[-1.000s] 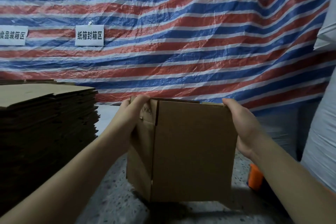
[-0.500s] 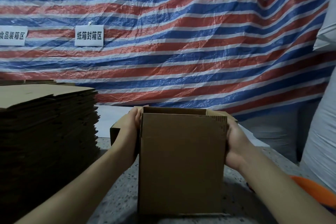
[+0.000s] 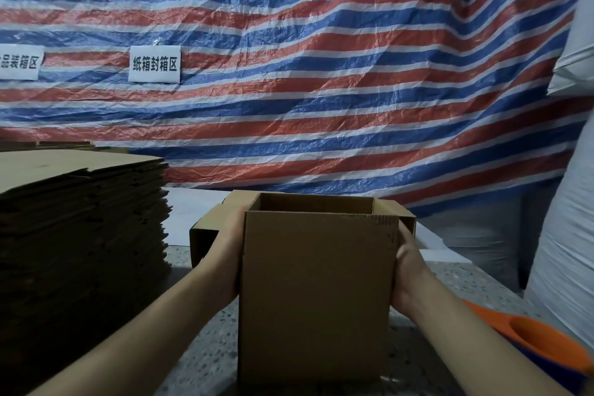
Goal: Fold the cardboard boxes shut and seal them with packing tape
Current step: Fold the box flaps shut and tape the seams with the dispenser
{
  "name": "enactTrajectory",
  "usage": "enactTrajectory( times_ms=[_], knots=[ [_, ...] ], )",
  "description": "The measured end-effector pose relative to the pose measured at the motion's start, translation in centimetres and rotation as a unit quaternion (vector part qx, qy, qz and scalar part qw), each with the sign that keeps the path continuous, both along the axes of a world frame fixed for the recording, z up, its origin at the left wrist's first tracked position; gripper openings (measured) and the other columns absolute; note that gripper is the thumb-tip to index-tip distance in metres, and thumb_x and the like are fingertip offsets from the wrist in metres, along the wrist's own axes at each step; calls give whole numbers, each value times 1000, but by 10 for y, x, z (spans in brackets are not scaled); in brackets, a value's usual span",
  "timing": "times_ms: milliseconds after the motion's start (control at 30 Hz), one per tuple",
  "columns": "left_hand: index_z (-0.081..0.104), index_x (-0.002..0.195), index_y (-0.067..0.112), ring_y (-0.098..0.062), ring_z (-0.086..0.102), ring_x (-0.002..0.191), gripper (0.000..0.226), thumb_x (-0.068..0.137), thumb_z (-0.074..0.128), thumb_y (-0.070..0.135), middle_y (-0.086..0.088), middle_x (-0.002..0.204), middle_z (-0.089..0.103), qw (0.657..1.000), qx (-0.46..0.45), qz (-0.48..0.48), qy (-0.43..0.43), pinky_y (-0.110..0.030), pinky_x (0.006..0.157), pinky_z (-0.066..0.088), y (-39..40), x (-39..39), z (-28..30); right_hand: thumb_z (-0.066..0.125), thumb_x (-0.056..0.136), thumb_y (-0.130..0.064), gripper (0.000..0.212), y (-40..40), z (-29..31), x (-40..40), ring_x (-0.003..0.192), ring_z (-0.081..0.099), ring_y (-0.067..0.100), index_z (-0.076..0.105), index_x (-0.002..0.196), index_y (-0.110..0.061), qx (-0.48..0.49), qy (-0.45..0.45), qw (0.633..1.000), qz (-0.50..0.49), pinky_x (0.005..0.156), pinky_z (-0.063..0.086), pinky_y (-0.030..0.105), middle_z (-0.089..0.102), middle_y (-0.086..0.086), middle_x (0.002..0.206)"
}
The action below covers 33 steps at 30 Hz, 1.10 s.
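A brown cardboard box [image 3: 316, 292] stands upright on the speckled table [image 3: 205, 350], its top open and its flaps spread outward. My left hand [image 3: 229, 254] presses against the box's left side, just under the left flap [image 3: 205, 231]. My right hand [image 3: 406, 270] holds the right side below the right flap [image 3: 406, 219]. The near flap stands up towards me and hides most of the inside. No packing tape is in view.
A tall stack of flat cardboard sheets [image 3: 80, 235] fills the left side. An orange object [image 3: 540, 344] lies at the lower right. White sacks [image 3: 572, 235] stand on the right. A striped tarp [image 3: 289, 74] with two paper signs hangs behind.
The flat box has been opened into a square shape and set upright on the table. My hands have slid from its top edge down to its two sides.
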<state>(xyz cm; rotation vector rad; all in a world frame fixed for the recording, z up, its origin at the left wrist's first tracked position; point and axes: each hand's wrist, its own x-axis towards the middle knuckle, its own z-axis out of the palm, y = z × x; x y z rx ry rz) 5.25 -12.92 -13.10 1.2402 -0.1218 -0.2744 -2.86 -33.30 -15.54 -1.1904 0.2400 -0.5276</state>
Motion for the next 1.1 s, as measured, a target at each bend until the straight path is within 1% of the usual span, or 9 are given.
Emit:
enactTrajectory(
  times_ms=[233,367,467,600,700,767,867,967,1100],
  knots=[
    [69,78,8,-16,61,43,24,94,60,23,-7,56,66,999,-10,-36,10,-27,47,47,3,-3,0,28,102,-59,76,1,-1,2,62,75,20,80,62,-21,-15,-6,1000,1,47,56,27,76,7,71],
    [68,70,9,-15,60,37,33,96,58,26,-7,52,66,999,-8,-51,11,-20,35,44,0,-1,2,30,100,-61,75,0,-2,2,63,75,21,80,63,-20,-5,-14,1000,3,47,56,29,76,7,72],
    [64,75,8,-14,60,37,27,95,60,25,-6,51,65,994,47,-96,-26,-17,34,43,4,-2,0,30,103,-56,75,-1,-2,2,59,74,21,79,60,-20,-5,-10,1000,-6,46,56,28,75,7,69],
    [56,93,8,-15,64,46,3,94,58,6,-5,56,67,987,70,-111,-87,-21,39,46,5,6,-5,33,104,-52,74,-3,-2,1,53,72,20,77,54,-19,5,9,1000,-18,42,54,27,73,6,64],
    [54,109,25,-21,69,55,27,93,62,6,-10,70,73,993,6,-78,-93,-28,43,52,3,10,-8,34,104,-53,75,-3,-1,1,52,71,19,77,52,-20,14,17,1000,-21,41,53,26,74,5,64],
    [53,105,28,-21,67,52,29,91,63,4,-8,67,72,993,-26,-61,-98,-28,41,51,2,9,-10,32,103,-56,77,-3,-1,1,52,72,19,77,53,-20,18,20,999,-20,42,53,27,74,6,64],
    [71,87,18,-18,67,52,18,93,60,5,-9,68,71,988,2,-71,-135,-25,42,50,4,6,-10,30,101,-61,78,-2,-1,1,55,73,20,78,55,-20,22,22,999,-11,44,55,28,75,7,68],
    [74,56,28,-11,64,47,49,96,55,7,-2,58,69,983,45,-87,-152,-21,39,45,4,7,-8,29,101,-62,79,-2,-2,1,56,73,19,78,55,-21,21,17,1000,-3,44,55,28,75,6,68],
    [77,73,31,-15,70,60,37,95,57,8,-5,73,74,976,60,-95,-184,-23,45,51,7,10,-9,28,99,-65,79,-2,-3,1,60,74,19,79,58,-20,20,2,1000,4,46,56,29,76,6,70]
  ],
)
